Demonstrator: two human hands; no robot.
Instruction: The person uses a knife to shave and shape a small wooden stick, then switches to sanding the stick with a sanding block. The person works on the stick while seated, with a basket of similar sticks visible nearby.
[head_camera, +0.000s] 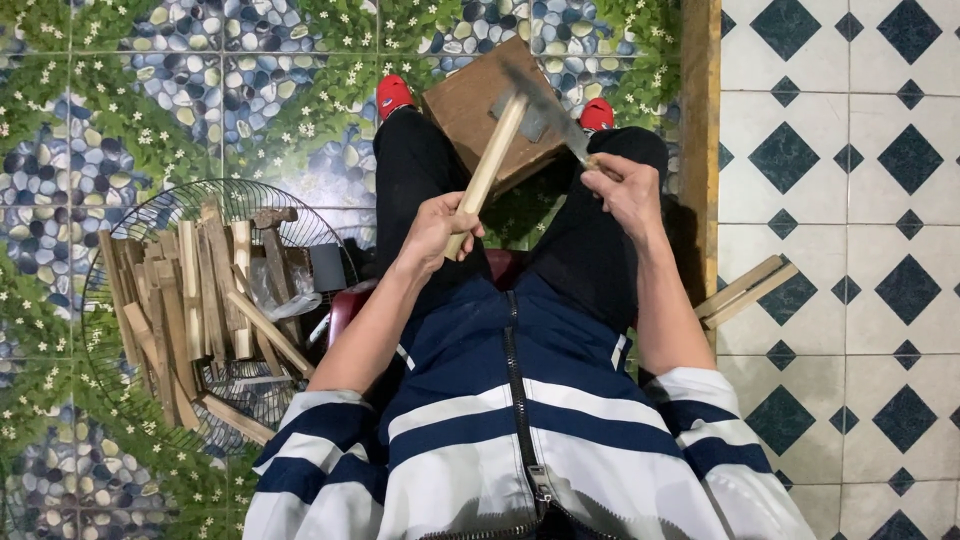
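Observation:
My left hand (437, 229) grips the pale wooden handle of a hatchet (500, 140), its grey metal head lying over a brown wooden block (470, 110) between my knees. My right hand (622, 185) holds a thin stick or blade (562, 128) by its lower end, slanting up across the hatchet head onto the block. I sit on a red stool (340, 305), legs in black trousers, red shoes on the floor.
A round wire fan guard (130, 225) at my left holds several split wooden sticks (200, 300). Two wooden slats (745, 288) lie on the white and dark diamond tiles at my right. A wooden strip (700, 80) divides that floor from the pebble-and-leaf patterned tiles.

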